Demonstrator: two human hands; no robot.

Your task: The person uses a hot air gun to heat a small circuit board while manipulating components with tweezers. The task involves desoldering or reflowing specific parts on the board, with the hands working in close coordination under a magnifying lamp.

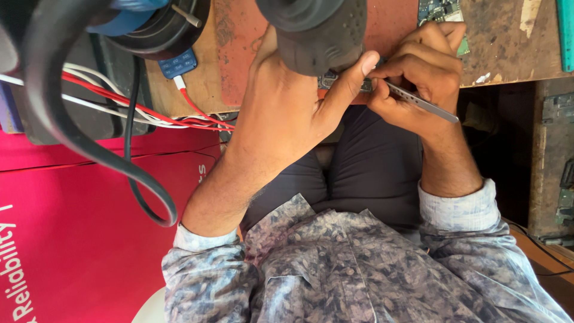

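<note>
The person sits at a wooden worktop (508, 48) with both forearms raised over the lap. The right hand (418, 72) holds a pair of metal tweezers (418, 101) in a closed grip, thumb and forefinger pinched on the shaft near its working end. The long axis of the tweezers runs on a slant: the blunt back end points out to the lower right, clear of the wrist, and the tips point up and left toward a small dark part (330, 81) at the worktop's near edge. The tips themselves are hidden between the fingers, so I cannot tell whether they touch the part.

The left hand (287, 101) lies just beside the right, thumb stretched across so that its nail end meets the right forefinger. The thumb presses on or just over the small part; the rest of this grip is hidden behind a dark round housing (314, 30) that hangs close to the camera, so I cannot tell whether those fingers are curled or spread.

The small part sits on a reddish mat (239, 48) laid on the worktop. A green circuit board (439, 12) lies beyond the right hand. To the left, red and white wires (119, 104) run across the worktop edge and a thick black cable (72, 137) loops down over a red board (78, 239).
</note>
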